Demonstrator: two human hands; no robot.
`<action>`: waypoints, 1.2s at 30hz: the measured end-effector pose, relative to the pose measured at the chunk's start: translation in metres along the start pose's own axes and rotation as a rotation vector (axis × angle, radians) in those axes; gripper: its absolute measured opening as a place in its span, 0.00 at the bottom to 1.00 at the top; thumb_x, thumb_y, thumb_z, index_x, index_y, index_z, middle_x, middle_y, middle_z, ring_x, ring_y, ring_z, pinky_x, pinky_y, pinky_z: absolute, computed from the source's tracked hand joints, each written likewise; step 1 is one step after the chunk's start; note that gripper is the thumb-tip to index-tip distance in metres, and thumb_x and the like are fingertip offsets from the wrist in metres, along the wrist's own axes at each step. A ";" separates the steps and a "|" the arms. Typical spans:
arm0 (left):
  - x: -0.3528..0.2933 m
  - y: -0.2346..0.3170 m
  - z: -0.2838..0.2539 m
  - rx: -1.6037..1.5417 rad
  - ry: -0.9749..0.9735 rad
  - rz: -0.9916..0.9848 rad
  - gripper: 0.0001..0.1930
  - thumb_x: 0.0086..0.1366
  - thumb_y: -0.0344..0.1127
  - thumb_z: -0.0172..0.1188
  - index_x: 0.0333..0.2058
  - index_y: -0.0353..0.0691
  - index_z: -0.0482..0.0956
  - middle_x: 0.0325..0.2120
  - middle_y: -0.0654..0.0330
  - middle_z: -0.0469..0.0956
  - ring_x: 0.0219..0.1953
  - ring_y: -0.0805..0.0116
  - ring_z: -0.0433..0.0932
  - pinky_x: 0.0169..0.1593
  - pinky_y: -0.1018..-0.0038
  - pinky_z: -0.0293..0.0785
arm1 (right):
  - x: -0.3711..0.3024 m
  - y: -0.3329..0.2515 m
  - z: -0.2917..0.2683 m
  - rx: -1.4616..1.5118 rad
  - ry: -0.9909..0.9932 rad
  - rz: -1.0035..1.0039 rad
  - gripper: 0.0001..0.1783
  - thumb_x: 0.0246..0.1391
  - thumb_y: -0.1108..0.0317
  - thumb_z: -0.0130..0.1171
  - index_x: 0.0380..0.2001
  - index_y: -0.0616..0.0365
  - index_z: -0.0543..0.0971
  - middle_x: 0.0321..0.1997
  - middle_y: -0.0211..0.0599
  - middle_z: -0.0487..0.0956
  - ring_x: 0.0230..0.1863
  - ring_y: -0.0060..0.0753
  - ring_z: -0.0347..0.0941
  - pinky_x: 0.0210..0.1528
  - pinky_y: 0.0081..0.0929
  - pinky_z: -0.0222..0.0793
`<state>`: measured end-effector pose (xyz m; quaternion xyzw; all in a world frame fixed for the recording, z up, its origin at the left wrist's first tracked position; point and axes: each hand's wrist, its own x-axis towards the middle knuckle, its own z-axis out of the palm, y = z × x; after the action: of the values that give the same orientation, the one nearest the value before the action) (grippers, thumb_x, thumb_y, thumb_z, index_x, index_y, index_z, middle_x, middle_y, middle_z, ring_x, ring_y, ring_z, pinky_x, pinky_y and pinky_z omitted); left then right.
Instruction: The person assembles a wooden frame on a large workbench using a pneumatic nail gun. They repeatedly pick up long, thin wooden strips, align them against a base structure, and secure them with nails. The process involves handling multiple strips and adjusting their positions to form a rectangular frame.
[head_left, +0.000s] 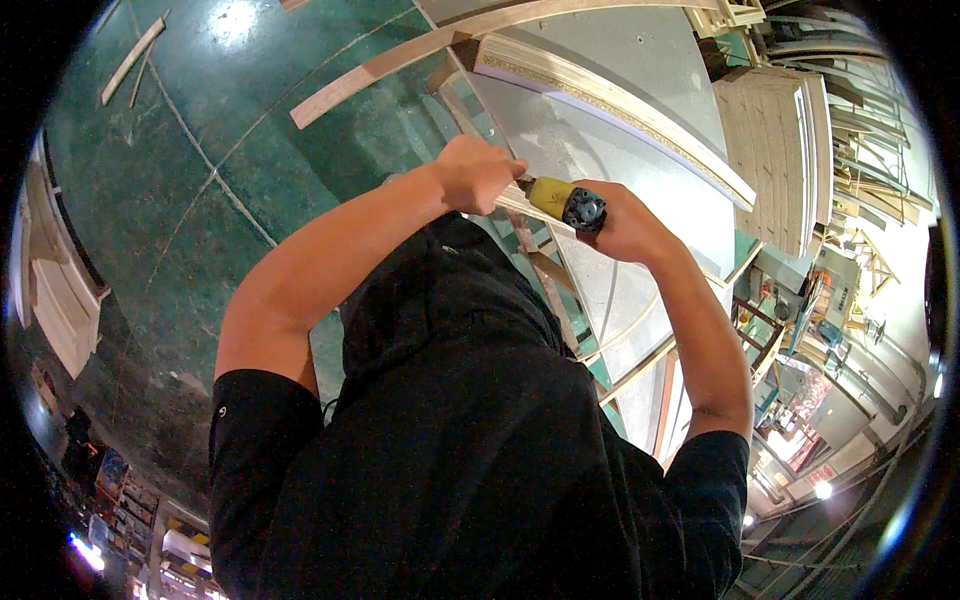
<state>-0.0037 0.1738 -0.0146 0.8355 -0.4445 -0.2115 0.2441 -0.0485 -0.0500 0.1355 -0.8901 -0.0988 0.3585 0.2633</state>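
My right hand [625, 222] is closed around a yellow and black power tool [563, 201], held out in front of my chest. My left hand [480, 172] grips a pale wooden strip [515, 203] right beside the tool's yellow body, fingers curled over it. Both arms reach forward over my black shirt. The tool's working end is hidden behind my hands. Below them lies a large grey panel [610, 120] with a gold-trimmed moulding [600, 95] along its edge.
A long curved wooden strip [400, 60] lies on the green floor [200, 180]. A stack of pale boards [775, 150] stands at the right. White cabinet pieces [60, 300] sit at the left. Wooden frames and machines crowd the far right.
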 end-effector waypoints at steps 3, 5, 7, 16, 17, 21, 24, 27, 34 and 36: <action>0.000 0.004 -0.006 -0.008 -0.038 -0.027 0.27 0.50 0.42 0.65 0.52 0.50 0.78 0.34 0.52 0.83 0.39 0.44 0.84 0.39 0.50 0.79 | -0.001 0.001 0.000 -0.019 0.014 -0.010 0.26 0.40 0.79 0.69 0.48 0.60 0.78 0.40 0.51 0.82 0.44 0.56 0.78 0.49 0.39 0.74; 0.000 0.005 -0.009 -0.002 -0.066 -0.039 0.28 0.50 0.41 0.65 0.53 0.51 0.78 0.35 0.52 0.83 0.40 0.44 0.84 0.40 0.50 0.79 | 0.000 0.001 -0.001 -0.022 -0.005 0.007 0.26 0.40 0.79 0.69 0.48 0.60 0.78 0.40 0.51 0.82 0.43 0.56 0.79 0.49 0.39 0.74; 0.000 0.006 -0.010 0.015 -0.088 -0.041 0.28 0.50 0.41 0.66 0.54 0.51 0.77 0.35 0.52 0.83 0.40 0.44 0.84 0.40 0.49 0.79 | 0.000 0.000 -0.001 -0.018 -0.013 0.009 0.24 0.40 0.78 0.68 0.46 0.59 0.79 0.39 0.50 0.83 0.44 0.57 0.79 0.48 0.41 0.74; 0.001 0.007 -0.013 0.002 -0.122 -0.049 0.31 0.49 0.40 0.65 0.56 0.51 0.76 0.36 0.51 0.83 0.41 0.45 0.84 0.40 0.49 0.79 | 0.001 0.002 0.000 -0.046 0.001 -0.005 0.24 0.40 0.79 0.70 0.45 0.59 0.78 0.37 0.50 0.82 0.41 0.56 0.79 0.46 0.39 0.75; 0.001 0.006 -0.011 0.006 -0.109 -0.043 0.31 0.49 0.40 0.65 0.56 0.51 0.76 0.36 0.51 0.83 0.41 0.45 0.84 0.40 0.50 0.80 | 0.002 0.002 0.000 -0.045 -0.001 -0.011 0.24 0.40 0.79 0.70 0.45 0.59 0.78 0.37 0.50 0.82 0.40 0.56 0.79 0.46 0.39 0.75; 0.001 0.004 -0.007 0.015 -0.080 -0.028 0.31 0.50 0.41 0.65 0.56 0.52 0.76 0.36 0.51 0.83 0.40 0.45 0.84 0.39 0.50 0.80 | 0.003 -0.002 -0.001 -0.041 -0.016 0.000 0.23 0.40 0.79 0.69 0.43 0.60 0.78 0.36 0.50 0.82 0.39 0.57 0.78 0.45 0.40 0.75; 0.001 0.006 -0.012 0.019 -0.111 -0.042 0.31 0.49 0.41 0.65 0.56 0.52 0.76 0.37 0.52 0.83 0.41 0.45 0.84 0.39 0.51 0.80 | 0.003 -0.001 -0.001 -0.032 -0.030 0.004 0.22 0.40 0.79 0.68 0.42 0.60 0.77 0.35 0.50 0.82 0.38 0.57 0.78 0.44 0.40 0.74; 0.003 0.010 -0.014 0.009 -0.142 -0.069 0.30 0.50 0.41 0.65 0.55 0.52 0.76 0.38 0.52 0.82 0.42 0.46 0.84 0.39 0.51 0.80 | 0.004 0.004 -0.002 -0.080 -0.034 -0.013 0.22 0.40 0.79 0.68 0.42 0.59 0.78 0.36 0.49 0.82 0.39 0.57 0.78 0.45 0.40 0.74; 0.009 0.002 -0.002 0.045 -0.098 -0.027 0.22 0.52 0.33 0.64 0.49 0.48 0.79 0.33 0.54 0.83 0.40 0.47 0.84 0.38 0.53 0.79 | -0.034 0.021 0.009 -0.084 -0.002 0.115 0.25 0.38 0.75 0.71 0.44 0.58 0.78 0.40 0.50 0.82 0.45 0.57 0.78 0.48 0.42 0.73; 0.009 0.003 -0.002 0.077 -0.112 -0.049 0.23 0.52 0.33 0.66 0.50 0.48 0.78 0.36 0.53 0.82 0.42 0.47 0.84 0.40 0.53 0.80 | -0.058 0.040 0.015 -0.032 -0.008 0.180 0.24 0.40 0.72 0.69 0.45 0.57 0.78 0.41 0.50 0.81 0.46 0.59 0.77 0.51 0.45 0.73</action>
<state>-0.0001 0.1656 -0.0123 0.8418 -0.4445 -0.2469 0.1813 -0.1017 -0.0985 0.1387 -0.8981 -0.0251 0.3826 0.2153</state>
